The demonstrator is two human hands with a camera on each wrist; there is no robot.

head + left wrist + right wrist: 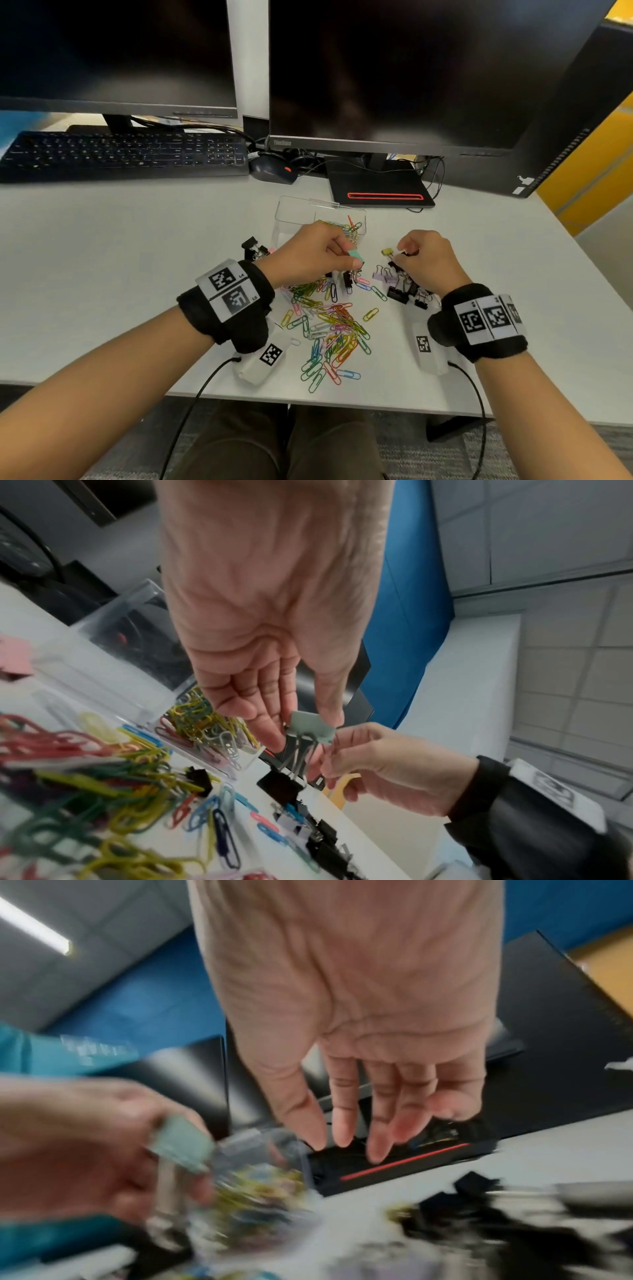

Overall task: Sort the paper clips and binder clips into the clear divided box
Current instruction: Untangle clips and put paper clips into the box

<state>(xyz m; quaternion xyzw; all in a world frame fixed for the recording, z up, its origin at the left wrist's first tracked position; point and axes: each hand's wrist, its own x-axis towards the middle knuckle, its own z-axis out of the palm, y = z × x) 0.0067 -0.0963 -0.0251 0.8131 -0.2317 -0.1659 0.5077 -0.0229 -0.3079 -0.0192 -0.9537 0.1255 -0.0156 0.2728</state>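
My left hand [347, 254] [301, 726] pinches a mint-green binder clip [356, 255] [311, 727] between thumb and fingers, just in front of the clear divided box [294, 205] [113, 620]. Coloured paper clips [351, 228] [195, 723] fill the box's right compartment. A black binder clip [279, 787] sits right under the mint clip's wire handles; whether they are hooked together I cannot tell. My right hand [406, 248] [330, 1141] hovers over the binder clip pile [402, 287] beside a yellow binder clip [387, 252]. Its fingers hang loosely, with nothing visible between them.
A heap of loose paper clips [329, 329] covers the desk between my wrists. More black binder clips [253, 246] lie left of the box. Behind it stand a monitor base [380, 192], a mouse [272, 169] and a keyboard [123, 154]. The desk edge runs close below.
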